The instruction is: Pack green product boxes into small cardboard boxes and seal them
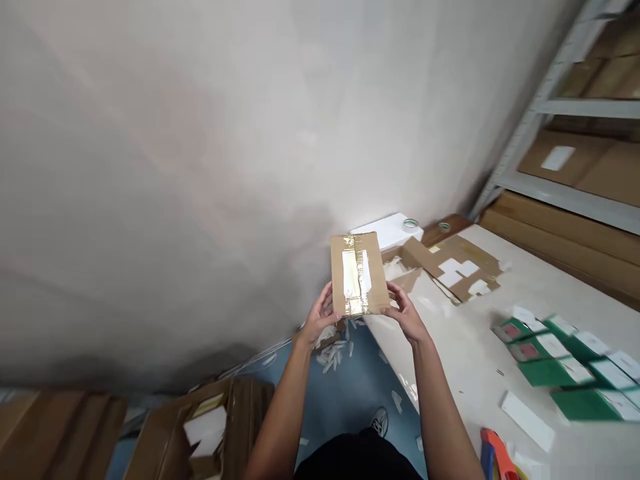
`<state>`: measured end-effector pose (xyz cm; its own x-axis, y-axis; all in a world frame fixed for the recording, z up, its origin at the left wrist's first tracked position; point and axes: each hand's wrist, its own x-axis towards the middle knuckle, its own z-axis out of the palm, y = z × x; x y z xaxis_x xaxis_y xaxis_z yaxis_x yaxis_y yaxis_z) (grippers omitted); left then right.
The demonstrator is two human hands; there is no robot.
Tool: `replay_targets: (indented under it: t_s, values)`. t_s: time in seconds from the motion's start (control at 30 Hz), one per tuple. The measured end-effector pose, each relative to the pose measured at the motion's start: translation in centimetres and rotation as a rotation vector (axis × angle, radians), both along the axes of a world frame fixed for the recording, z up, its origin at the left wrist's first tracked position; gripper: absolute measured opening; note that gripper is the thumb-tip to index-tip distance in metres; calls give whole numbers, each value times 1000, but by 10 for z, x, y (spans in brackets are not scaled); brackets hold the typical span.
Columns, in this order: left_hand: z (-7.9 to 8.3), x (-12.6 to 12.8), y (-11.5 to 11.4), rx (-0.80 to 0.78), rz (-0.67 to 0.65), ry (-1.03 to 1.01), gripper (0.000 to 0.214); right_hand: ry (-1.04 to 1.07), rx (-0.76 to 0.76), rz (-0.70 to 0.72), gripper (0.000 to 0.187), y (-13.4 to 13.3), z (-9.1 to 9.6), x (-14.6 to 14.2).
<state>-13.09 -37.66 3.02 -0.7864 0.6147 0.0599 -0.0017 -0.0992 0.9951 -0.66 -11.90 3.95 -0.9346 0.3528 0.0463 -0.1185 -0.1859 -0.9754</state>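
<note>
You hold a taped carton (359, 274) mid-frame.
Left hand (319, 321), right hand (407, 319): fingers clamp its lower corners; moving likely needs both.

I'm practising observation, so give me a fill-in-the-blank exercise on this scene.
The left hand and right hand hold a cardboard box sealed with shiny ____.
The floor below is ____.
White-topped packs on the table have ____ sides.
Metal shelves stand toward the picture's ____ edge.

Missing words: tape; blue; green; right.
</note>
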Motion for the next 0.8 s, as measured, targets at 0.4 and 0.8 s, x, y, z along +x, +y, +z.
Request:
replay_targets:
  t_s: [0.4,0.8]
  values:
    - [-26,101,-323,28,559,-132,101,-117,28,571,75,-307,-26,-60]
    - [-109,250,-524,59,1025,-321,90,-422,56,1009,73,-561,-123,-30]
